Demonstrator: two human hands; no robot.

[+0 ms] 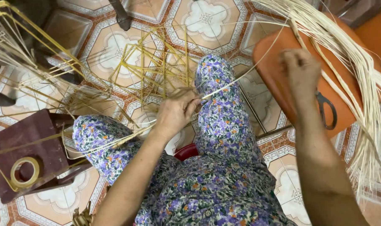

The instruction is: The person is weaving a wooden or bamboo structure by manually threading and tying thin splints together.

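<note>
At far left a roll of tape [25, 172] lies on a dark maroon stool [18, 146] over the tiled floor [203, 19]. The left hand [175, 112], fingers curled closed, pinches a pale straw strip [240, 76] against the yellow woven frame [157, 69] just above the person's knee. That strip runs up rightward. The right hand [301, 71], blurred, is closed around a strand pulled from the straw bundle [358, 83], which drapes over an orange stool [278, 62]. Scissors [326, 109] lie on that stool, just beside the wrist.
</note>
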